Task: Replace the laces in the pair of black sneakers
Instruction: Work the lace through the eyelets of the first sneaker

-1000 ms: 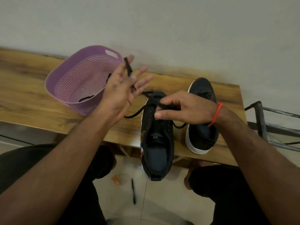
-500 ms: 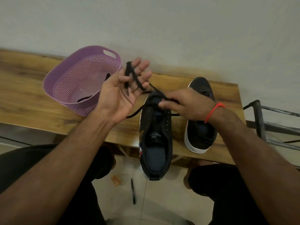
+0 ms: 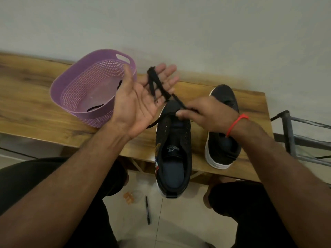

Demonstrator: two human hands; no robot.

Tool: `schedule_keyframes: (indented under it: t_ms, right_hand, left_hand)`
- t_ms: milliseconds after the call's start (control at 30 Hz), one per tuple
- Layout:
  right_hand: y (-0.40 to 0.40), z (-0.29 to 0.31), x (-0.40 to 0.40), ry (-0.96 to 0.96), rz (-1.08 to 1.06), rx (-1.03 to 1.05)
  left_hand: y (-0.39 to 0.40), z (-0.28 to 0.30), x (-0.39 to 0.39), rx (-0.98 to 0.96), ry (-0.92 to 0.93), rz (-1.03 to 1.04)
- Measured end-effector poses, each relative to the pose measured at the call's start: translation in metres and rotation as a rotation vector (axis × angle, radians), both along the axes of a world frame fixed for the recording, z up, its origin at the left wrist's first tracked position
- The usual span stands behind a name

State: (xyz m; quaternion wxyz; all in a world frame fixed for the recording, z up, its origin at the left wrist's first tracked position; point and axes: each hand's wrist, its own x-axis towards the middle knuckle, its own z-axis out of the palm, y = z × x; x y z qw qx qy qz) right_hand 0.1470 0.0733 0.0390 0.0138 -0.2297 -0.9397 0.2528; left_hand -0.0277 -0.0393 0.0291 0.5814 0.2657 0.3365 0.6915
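The left hand [image 3: 141, 99] is palm up just right of the purple basket [image 3: 86, 86], with a black lace [image 3: 157, 86] draped over its spread fingers. Right of that, the right hand [image 3: 204, 113] pinches the lace above the near sneaker's [image 3: 173, 149] toe (heel overhanging the wooden bench [image 3: 35, 104]). The second sneaker [image 3: 223, 151] stands farther right.

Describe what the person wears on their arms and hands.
Both forearms are bare, with no sleeves in view. The left hand wears no ring, watch or glove that shows. The right hand is also ungloved; a thin red-orange band circles its wrist. Black clothing covers the legs below.
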Motion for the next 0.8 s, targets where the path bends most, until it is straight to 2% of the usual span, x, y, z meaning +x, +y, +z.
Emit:
schedule_keyframes:
  t_ms: [33, 67, 133, 167, 200, 233, 300, 367, 433, 500, 533, 600, 633, 667, 700, 733, 800]
  right_hand:
    - [-0.007, 0.001, -0.003, -0.074, 0.102, -0.032]
    - [-0.013, 0.003, -0.006, -0.089, 0.179, -0.076]
    - [-0.018, 0.01, -0.008, 0.076, 0.173, -0.207]
    - [-0.016, 0.013, -0.007, 0.208, 0.095, -0.258]
    - [-0.011, 0.015, -0.006, 0.331, -0.014, -0.275]
    - [-0.005, 0.016, -0.004, 0.413, -0.121, -0.257]
    - [0.004, 0.012, 0.001, 0.446, -0.253, -0.149]
    - [0.007, 0.005, 0.002, 0.304, -0.212, -0.019]
    - [-0.003, -0.002, -0.002, 0.051, -0.03, 0.033]
    - [-0.017, -0.006, -0.009, -0.112, 0.147, 0.009]
    - [-0.023, -0.006, -0.012, -0.101, 0.218, 0.005]
    - [-0.028, 0.001, -0.017, 0.06, 0.238, -0.031]
    - [-0.025, 0.007, -0.016, 0.18, 0.173, -0.037]
    - [-0.019, 0.015, -0.014, 0.299, 0.073, -0.046]
    - [-0.01, 0.02, -0.01, 0.382, -0.042, -0.023]
    - [-0.002, 0.017, -0.004, 0.425, -0.142, 0.013]
    - [0.01, 0.011, 0.005, 0.33, -0.222, 0.071]
  left_hand:
    - [0.001, -0.004, -0.003, -0.018, 0.093, 0.044]
    - [0.001, -0.008, -0.004, -0.064, 0.281, 0.076]
    - [-0.002, -0.012, -0.003, -0.161, 0.751, 0.037]
    - [-0.004, -0.012, -0.001, -0.181, 0.882, -0.066]
    - [-0.005, -0.012, 0.003, -0.203, 0.903, -0.18]
    - [-0.005, -0.011, 0.007, -0.223, 0.83, -0.265]
    - [-0.006, -0.004, 0.013, -0.199, 0.53, -0.286]
    - [-0.006, 0.002, 0.014, -0.118, 0.185, -0.165]
    - [-0.002, 0.001, 0.008, -0.012, -0.008, -0.028]
    - [0.001, -0.005, 0.004, -0.002, 0.053, 0.111]
    - [0.001, -0.008, 0.003, -0.042, 0.217, 0.17]
    - [-0.002, -0.012, 0.001, -0.142, 0.718, 0.209]
    - [-0.005, -0.01, 0.002, -0.168, 0.92, 0.134]
    - [-0.005, -0.011, 0.004, -0.176, 0.991, 0.036]
    - [-0.006, -0.01, 0.008, -0.202, 0.947, -0.066]
    - [-0.005, -0.01, 0.011, -0.213, 0.82, -0.13]
    - [-0.005, -0.006, 0.015, -0.187, 0.441, -0.101]
